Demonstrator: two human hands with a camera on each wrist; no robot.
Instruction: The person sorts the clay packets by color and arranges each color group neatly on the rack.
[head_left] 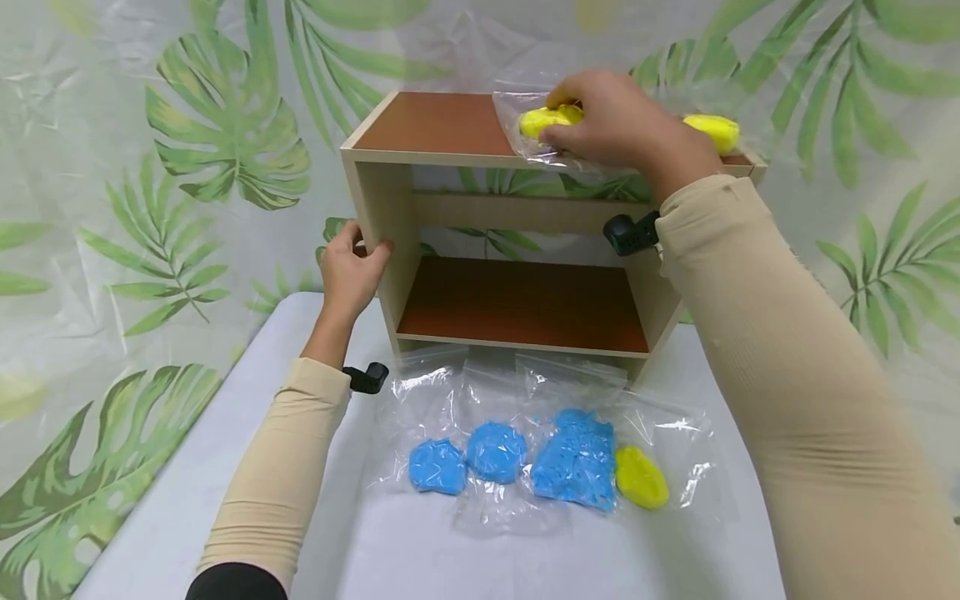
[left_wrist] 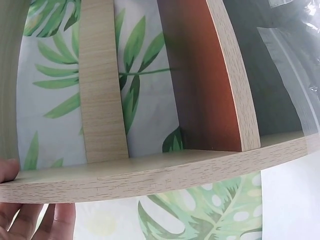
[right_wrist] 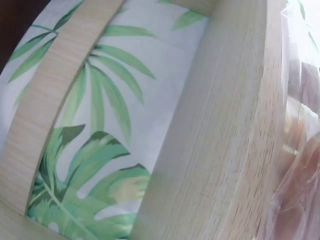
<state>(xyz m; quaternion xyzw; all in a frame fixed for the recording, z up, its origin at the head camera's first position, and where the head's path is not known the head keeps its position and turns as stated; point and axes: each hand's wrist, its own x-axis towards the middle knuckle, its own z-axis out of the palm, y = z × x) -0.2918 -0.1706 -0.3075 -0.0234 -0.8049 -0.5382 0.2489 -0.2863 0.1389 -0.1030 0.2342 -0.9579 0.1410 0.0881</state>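
My left hand (head_left: 352,271) grips the left side panel (left_wrist: 150,175) of a small wooden shelf unit (head_left: 525,304), the thumb on the inner face and fingers outside. Above the reddish-brown top board (head_left: 450,125), my right hand (head_left: 611,125) pinches a yellow lump (head_left: 542,122), soft-looking like modelling clay, inside a clear zip bag (head_left: 510,108). In the right wrist view the bag (right_wrist: 295,200) is blurred beside the board's edge, and the fingers show only dimly through it. A second yellow lump (head_left: 712,132) lies farther right on the top, partly hidden by my right wrist.
On the white table (head_left: 450,558) before the shelf lie several clear bags in a row. They hold blue lumps (head_left: 497,452), a wide blue slab (head_left: 573,460) and a yellow-green piece (head_left: 641,477). A leaf-print curtain (head_left: 225,125) hangs behind.
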